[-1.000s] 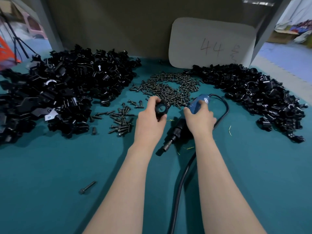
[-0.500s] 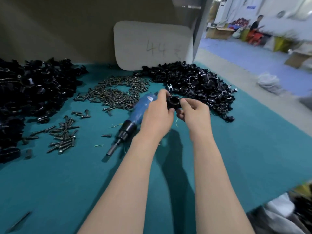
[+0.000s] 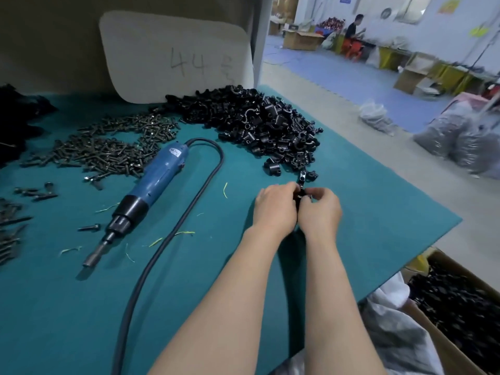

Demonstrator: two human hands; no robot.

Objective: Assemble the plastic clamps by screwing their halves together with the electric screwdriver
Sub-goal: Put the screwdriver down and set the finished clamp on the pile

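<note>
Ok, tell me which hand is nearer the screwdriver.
Left. The left hand is to the right of the screwdriver, across the cord. The right hand is farther right, beside the left. Both pinch a clamp.

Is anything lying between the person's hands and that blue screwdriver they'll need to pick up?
Only its own black cable, looping across the mat between the screwdriver and the left hand and right hand, which both pinch a clamp.
</note>
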